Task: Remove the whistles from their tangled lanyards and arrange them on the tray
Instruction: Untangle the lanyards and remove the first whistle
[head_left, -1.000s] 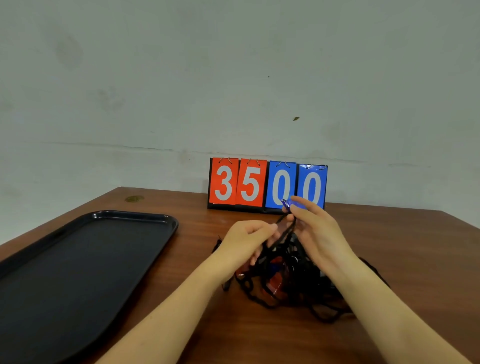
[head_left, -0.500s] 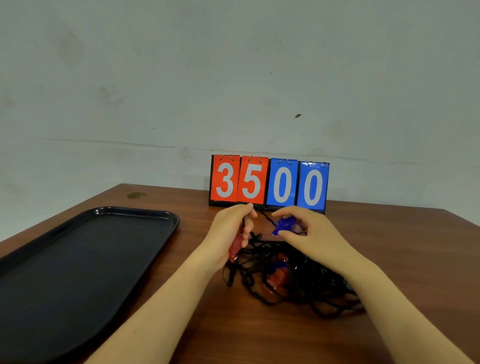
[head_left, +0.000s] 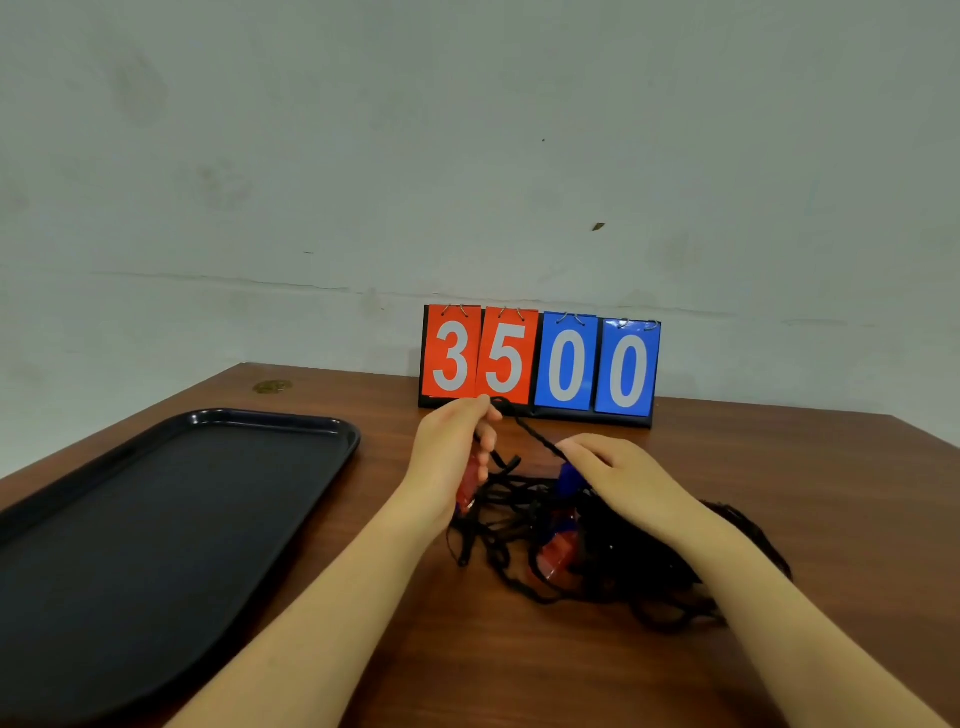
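A tangle of black lanyards (head_left: 613, 566) lies on the wooden table, with red and blue whistles caught in it. My left hand (head_left: 449, 457) pinches a black cord at its fingertips and keeps a red whistle (head_left: 469, 486) tucked in its palm. My right hand (head_left: 618, 478) grips a blue whistle (head_left: 567, 480) just above the tangle. A black cord runs taut between my two hands. Another red whistle (head_left: 558, 561) sits inside the pile. The black tray (head_left: 156, 519) lies to the left, and I see nothing on it.
A flip scoreboard (head_left: 540, 364) reading 3500 stands at the back of the table against the pale wall. The table's (head_left: 779, 519) back edge runs close behind it. Bare wood lies to the right of the tangle.
My left hand has risen toward the scoreboard, pulling the cord taut. My right hand has dropped closer to the tangle with the blue whistle.
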